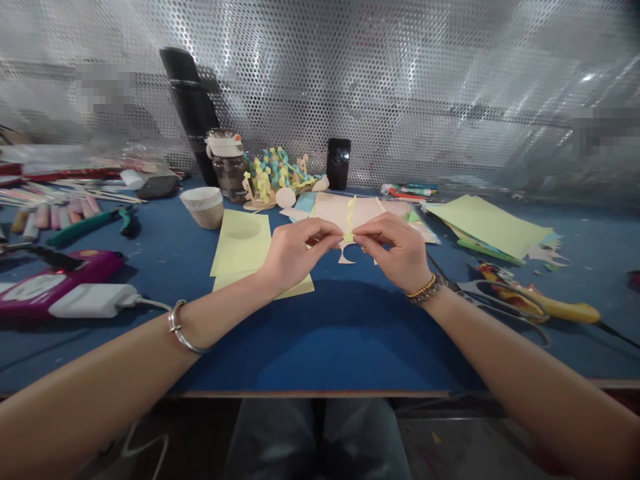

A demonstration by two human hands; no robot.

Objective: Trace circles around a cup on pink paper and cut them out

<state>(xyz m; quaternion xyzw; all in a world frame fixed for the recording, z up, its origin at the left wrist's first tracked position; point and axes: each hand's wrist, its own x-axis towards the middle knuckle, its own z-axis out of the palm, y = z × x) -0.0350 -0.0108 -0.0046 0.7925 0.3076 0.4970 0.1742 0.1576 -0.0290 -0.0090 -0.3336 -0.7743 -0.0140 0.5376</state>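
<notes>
Paper piece, judged light, easily crushed, best held by its ends, was pinched by left hand and right hand, both nearly closed.

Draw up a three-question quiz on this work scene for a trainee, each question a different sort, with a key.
1. True or false: the left hand and the right hand both pinch a small yellow paper piece.
2. Which tool with looped handles lies to the right of the right hand?
3. On which side is the silver bangle worn: A) right; B) left?

Key: 1. True. 2. The scissors. 3. B.
</notes>
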